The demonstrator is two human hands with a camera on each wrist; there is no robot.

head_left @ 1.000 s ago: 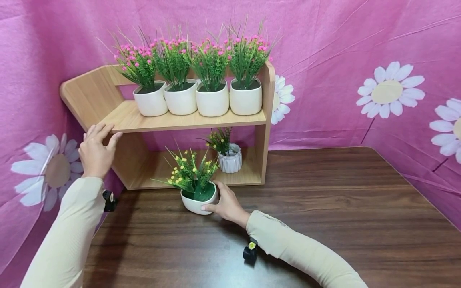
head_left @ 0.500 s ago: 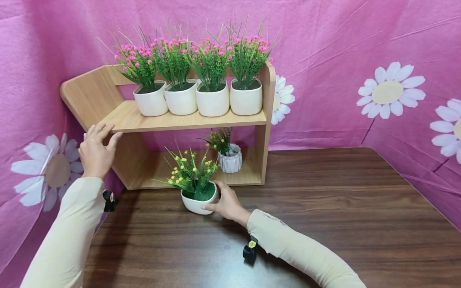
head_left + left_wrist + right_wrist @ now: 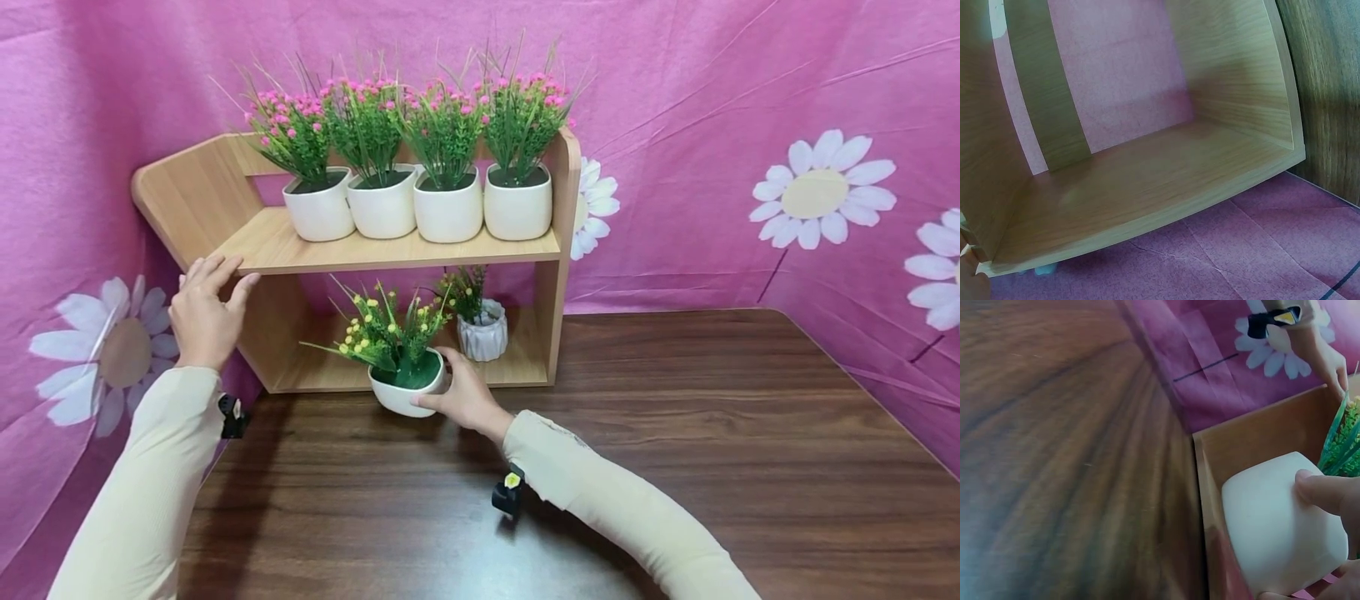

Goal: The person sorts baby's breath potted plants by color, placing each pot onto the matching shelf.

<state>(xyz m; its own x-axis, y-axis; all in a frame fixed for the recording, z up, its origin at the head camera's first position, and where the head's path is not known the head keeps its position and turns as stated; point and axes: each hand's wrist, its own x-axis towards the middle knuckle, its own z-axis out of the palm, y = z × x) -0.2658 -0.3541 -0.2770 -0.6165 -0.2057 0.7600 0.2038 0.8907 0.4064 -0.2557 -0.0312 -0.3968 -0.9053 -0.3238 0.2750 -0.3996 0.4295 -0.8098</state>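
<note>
My right hand (image 3: pixel 468 392) grips the right side of a white pot (image 3: pixel 401 398) of artificial yellow flowers (image 3: pixel 390 329), thumb on the front. In the right wrist view the thumb presses on the smooth pot wall (image 3: pixel 1279 525). The pot is just before the lower level of a wooden shelf (image 3: pixel 551 333), apparently off the table. At the shelf's left end, my left hand (image 3: pixel 206 317) rests with its fingers on the upper board's front corner. Only a bit of that hand (image 3: pixel 972 278) shows in the left wrist view.
Several white pots with pink flowers (image 3: pixel 446 204) line the upper board (image 3: pixel 262 242). A small ribbed white pot (image 3: pixel 482 331) with yellow flowers stands on the lower board, to the right. Beneath is a dark wooden table (image 3: pixel 675 433), with a pink daisy-printed cloth (image 3: pixel 675 100) behind.
My right hand has moved the yellow-flower pot up and slightly left, closer to the lower shelf. My left hand keeps its place on the shelf corner.
</note>
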